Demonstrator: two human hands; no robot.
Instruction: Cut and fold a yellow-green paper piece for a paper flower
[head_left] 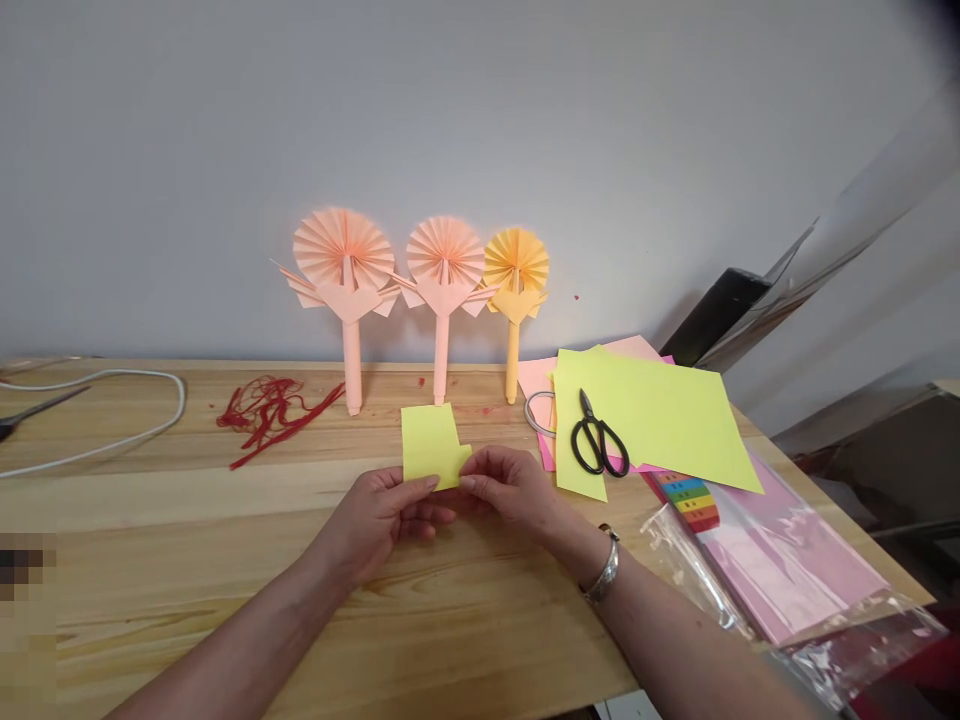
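A small sheet of yellow paper (429, 437) is held between my two hands above the wooden table, with a narrow strip of it sticking out on the right side. My left hand (394, 508) is closed on its lower left edge, thumb on top and fingers beneath. My right hand (510, 480) pinches the lower right corner between thumb and fingers. Just behind stand three folded paper fans on rolled handles: a large pink fan (352, 345), a second pink fan (441, 345) and an orange one (514, 340).
Black-handled scissors (600, 447) lie on yellow sheets (675, 410) at the right. A clear plastic packet of pink paper (802, 550) lies nearer. Red threads (274, 420) are tangled at the left, beside a white cable (180, 400). The grey wall (225, 150) rises behind the table (225, 570).
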